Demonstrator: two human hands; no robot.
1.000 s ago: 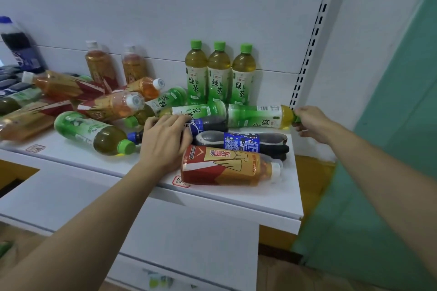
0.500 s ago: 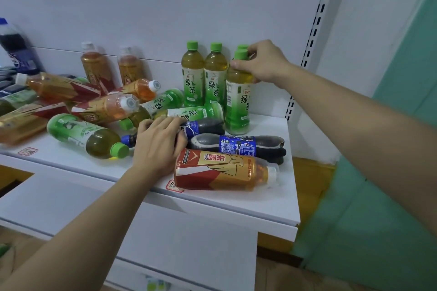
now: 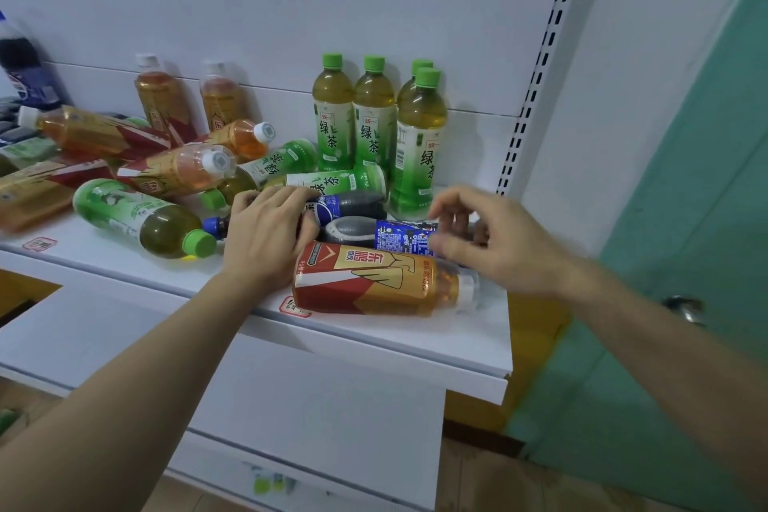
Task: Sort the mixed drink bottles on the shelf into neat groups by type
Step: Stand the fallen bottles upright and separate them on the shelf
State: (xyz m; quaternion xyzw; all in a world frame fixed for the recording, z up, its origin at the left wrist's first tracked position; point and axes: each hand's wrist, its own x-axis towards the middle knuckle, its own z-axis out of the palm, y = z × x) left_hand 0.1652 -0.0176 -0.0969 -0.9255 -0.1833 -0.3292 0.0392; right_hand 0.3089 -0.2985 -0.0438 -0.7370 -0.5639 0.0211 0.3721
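Four green tea bottles point(image 3: 420, 145) stand upright at the back right of the white shelf point(image 3: 478, 339). My left hand point(image 3: 266, 237) grips a lying cola bottle point(image 3: 347, 206) near its neck; the blue cap sticks out to the left of the hand. My right hand point(image 3: 478, 239) hovers with loosely curled fingers, holding nothing, over a second lying cola bottle point(image 3: 395, 236). A red and gold drink bottle point(image 3: 374, 283) lies along the front edge, just below both hands. Two more green tea bottles point(image 3: 332, 181) lie behind the colas.
To the left lies a heap of amber bottles point(image 3: 178, 170) and a green tea bottle point(image 3: 137, 216). Two amber bottles point(image 3: 164, 102) stand at the back wall, and a cola bottle point(image 3: 25, 66) stands far left. A lower shelf point(image 3: 291, 407) juts out beneath. A green door point(image 3: 685, 220) stands at right.
My right hand stood the lying green tea bottle upright beside the other three, let go, and came down over the cola bottles. My left hand stayed on its cola bottle.
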